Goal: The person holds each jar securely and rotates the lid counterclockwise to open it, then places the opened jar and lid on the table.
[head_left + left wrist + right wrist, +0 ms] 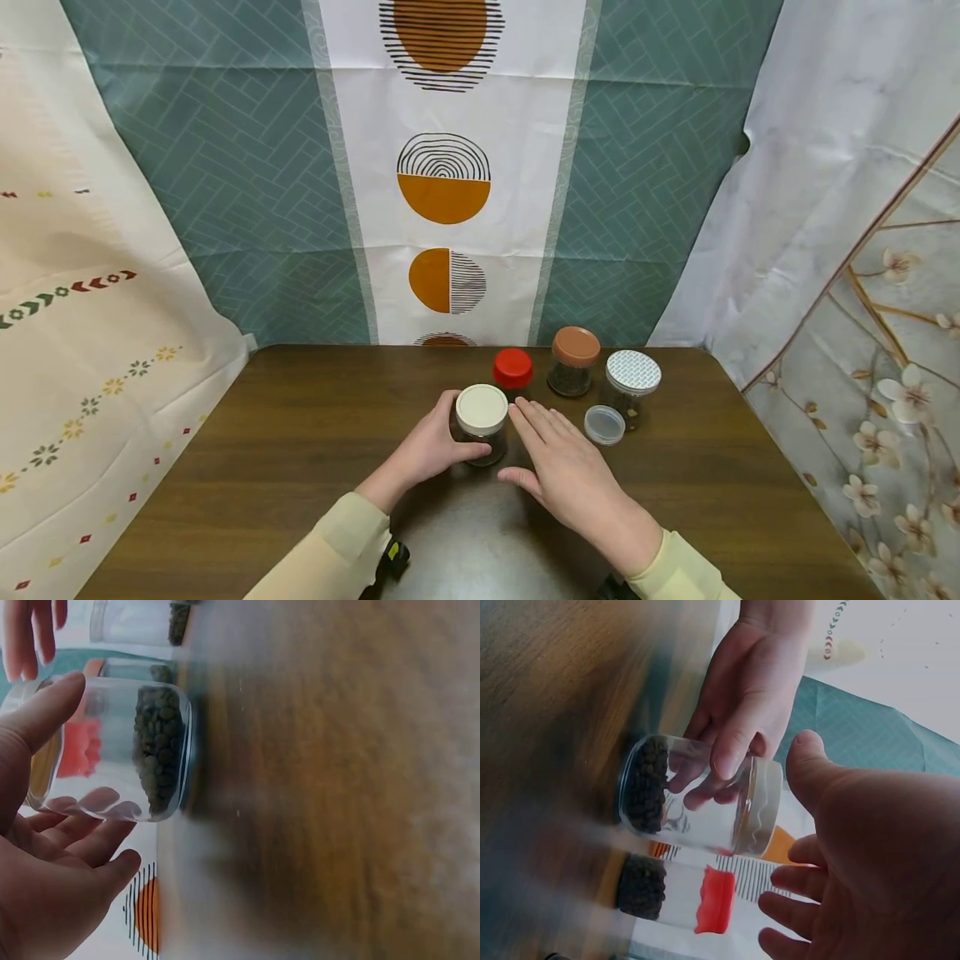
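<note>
A clear glass jar (491, 448) with a cream lid (482, 407) stands upright on the table. Dark pellet-like pieces (159, 750) fill its lower part. My left hand (431, 448) holds the jar from the left, thumb across the near side and fingers behind the glass. To the right of the jar is my right hand (566, 467), its fingers extended and the thumb spread away, nothing in its grasp. In the right wrist view, the palm of that hand (892, 847) faces the lid, with a gap between them.
Behind the held jar stands a red-lidded jar (513, 368). Farther right are a brown-lidded jar (575, 354) and a jar with a white patterned lid (633, 372). A small round translucent lid or container (604, 425) is beside them. Patterned cloth (262, 183) hangs behind the wooden table (300, 450).
</note>
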Tool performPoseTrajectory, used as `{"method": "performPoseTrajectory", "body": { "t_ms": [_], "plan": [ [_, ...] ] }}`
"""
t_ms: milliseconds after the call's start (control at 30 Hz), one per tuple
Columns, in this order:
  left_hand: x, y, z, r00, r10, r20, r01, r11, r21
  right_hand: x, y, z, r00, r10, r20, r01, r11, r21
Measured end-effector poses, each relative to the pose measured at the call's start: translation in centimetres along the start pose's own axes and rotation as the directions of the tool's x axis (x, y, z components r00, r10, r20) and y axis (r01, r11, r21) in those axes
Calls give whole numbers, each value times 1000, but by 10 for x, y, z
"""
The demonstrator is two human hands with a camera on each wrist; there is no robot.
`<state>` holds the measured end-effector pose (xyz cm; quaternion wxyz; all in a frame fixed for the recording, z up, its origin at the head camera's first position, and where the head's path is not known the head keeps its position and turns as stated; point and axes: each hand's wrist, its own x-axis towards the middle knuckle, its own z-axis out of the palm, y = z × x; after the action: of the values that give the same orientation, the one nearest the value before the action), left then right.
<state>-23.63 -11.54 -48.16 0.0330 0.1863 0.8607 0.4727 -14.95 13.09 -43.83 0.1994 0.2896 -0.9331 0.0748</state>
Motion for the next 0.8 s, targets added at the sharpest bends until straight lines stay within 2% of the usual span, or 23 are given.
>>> {"method": "performPoseTrajectory", "body": {
  "t_ms": [233,600,800],
  "plan": [
    [-10,0,-2,999,47,21,-47,999,17,2,0,-2,1000,8,-10,-7,999,49],
    [-22,-3,-10,997,29,66,-25,998,-58,1,1,-5,999,34,20,-36,995,97],
    [-27,-6,-12,995,24,98,-19,998,-52,1,2,-8,1000,24,9,-25,995,93]
  ]
}}
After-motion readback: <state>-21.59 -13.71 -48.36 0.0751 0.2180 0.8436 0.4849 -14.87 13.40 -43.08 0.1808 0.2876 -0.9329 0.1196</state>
